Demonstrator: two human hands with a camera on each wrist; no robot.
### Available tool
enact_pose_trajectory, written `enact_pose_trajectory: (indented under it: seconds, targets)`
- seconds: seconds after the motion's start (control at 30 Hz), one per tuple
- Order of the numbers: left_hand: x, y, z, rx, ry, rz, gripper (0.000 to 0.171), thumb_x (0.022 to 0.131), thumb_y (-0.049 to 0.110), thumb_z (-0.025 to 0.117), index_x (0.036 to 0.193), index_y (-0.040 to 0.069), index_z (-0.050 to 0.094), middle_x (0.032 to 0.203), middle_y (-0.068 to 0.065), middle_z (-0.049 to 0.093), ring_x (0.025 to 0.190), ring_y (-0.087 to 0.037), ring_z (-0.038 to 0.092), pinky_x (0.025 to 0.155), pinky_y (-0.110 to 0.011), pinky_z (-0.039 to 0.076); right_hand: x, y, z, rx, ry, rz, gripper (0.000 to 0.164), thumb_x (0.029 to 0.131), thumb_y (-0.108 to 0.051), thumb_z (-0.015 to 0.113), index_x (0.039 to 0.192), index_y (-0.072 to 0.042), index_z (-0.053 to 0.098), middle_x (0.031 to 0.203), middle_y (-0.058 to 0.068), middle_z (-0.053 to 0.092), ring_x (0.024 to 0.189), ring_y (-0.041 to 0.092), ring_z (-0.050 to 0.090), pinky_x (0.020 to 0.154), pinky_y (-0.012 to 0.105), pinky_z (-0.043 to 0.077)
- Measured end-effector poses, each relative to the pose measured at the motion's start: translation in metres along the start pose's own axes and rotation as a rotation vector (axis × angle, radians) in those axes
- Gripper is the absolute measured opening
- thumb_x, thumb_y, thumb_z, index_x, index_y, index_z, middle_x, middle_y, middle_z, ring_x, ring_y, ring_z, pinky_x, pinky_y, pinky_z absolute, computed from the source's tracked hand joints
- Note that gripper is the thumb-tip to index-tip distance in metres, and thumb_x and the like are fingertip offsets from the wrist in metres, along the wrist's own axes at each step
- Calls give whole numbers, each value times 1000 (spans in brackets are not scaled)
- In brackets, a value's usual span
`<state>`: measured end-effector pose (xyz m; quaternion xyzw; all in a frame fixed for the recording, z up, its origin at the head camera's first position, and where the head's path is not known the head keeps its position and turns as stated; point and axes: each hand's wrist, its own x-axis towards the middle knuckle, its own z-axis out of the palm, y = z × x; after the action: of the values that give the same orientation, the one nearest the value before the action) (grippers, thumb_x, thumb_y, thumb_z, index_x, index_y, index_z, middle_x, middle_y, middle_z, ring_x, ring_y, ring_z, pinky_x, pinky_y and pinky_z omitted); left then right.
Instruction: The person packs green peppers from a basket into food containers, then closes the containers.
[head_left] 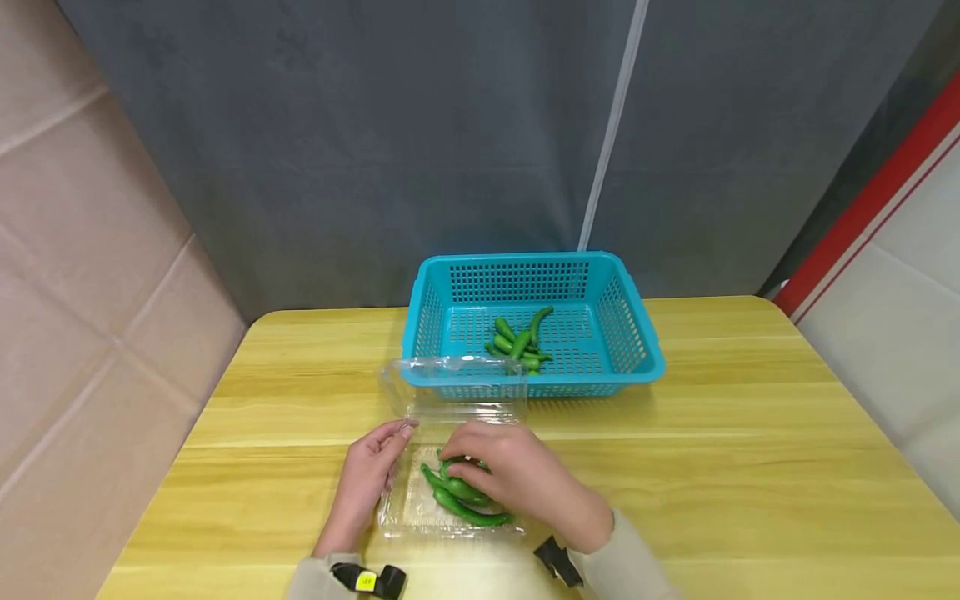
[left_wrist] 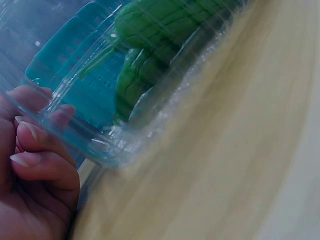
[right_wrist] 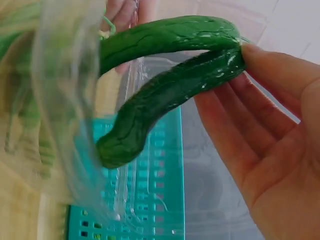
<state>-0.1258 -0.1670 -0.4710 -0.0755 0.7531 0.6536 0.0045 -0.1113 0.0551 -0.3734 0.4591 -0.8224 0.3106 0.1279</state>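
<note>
Can't properly read any text here tbh. There's dark print on the little yellow label on the black wrist strap, but it's too tiny.

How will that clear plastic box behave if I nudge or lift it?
The clear box is probably light and bendy, since its walls look thin and see-through. Lifted by its near end, it may swing at the lid, which is open on the far side. The green peppers might slide, as bare box bottom shows beside them.
</note>
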Motion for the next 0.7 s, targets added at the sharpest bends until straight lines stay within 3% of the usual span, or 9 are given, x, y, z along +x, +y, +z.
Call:
enact_pose_trajectory:
  seconds: [0.3, 0.7]
  targets:
    - [1, -2, -1, -4, 4, -8, 39, 75, 49, 64, 104, 23, 65, 51, 0, 41, 37, -9, 33, 30, -24, 30, 0, -5, 14, -33, -104, 17, 12, 85, -20, 62, 96, -17, 67, 93, -11, 60, 84, -2, 55, 77, 11, 43]
    - [1, 0, 0, -2, 0, -15, 38, 76, 49, 64, 103, 23, 65, 51, 0, 41, 37, -9, 33, 30, -24, 30, -1, -5, 21, -87, -166, 19, 13, 81, -16, 66, 94, -19, 67, 89, -12, 58, 76, -6, 52, 68, 8, 42]
